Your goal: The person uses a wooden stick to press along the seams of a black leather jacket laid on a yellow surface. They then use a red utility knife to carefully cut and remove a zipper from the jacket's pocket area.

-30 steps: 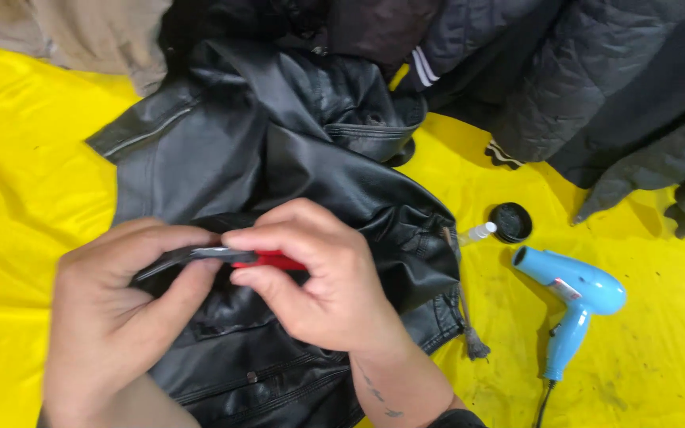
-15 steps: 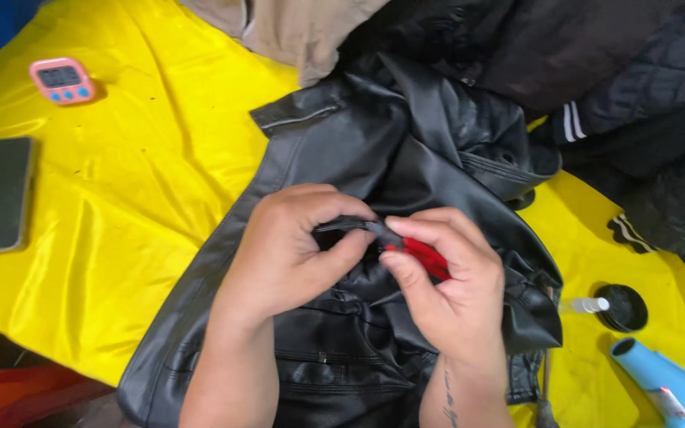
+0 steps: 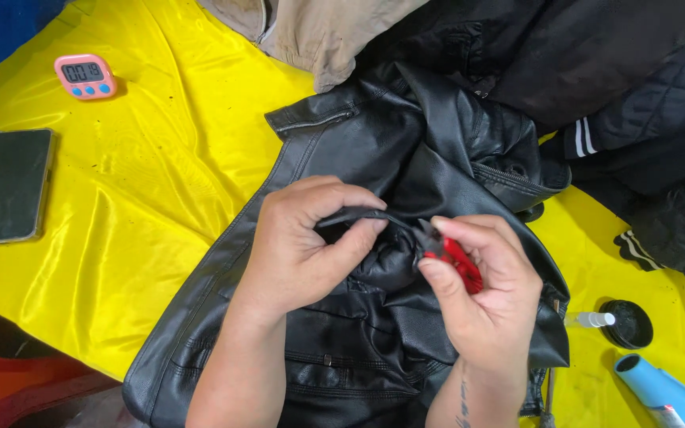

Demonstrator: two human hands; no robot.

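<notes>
The left hand (image 3: 299, 246) pinches a raised fold of the black leather jacket (image 3: 374, 158) between thumb and fingers, closed tight on it. At its three o'clock the right hand (image 3: 481, 293) is curled shut around a small red tool (image 3: 457, 261), whose tip meets the same fold. The jacket is glossy, creased, with zips, spread on a yellow sheet (image 3: 160, 182). At four o'clock from the hands lie a black round tin (image 3: 632, 325), a small white tube (image 3: 592, 319) and a blue hair dryer (image 3: 660, 392). Farther, at nine to ten o'clock, lie a phone (image 3: 11, 186) and a pink timer (image 3: 85, 76). At twelve to two o'clock, a beige garment (image 3: 319, 32) and dark jackets (image 3: 636, 95) are piled.
</notes>
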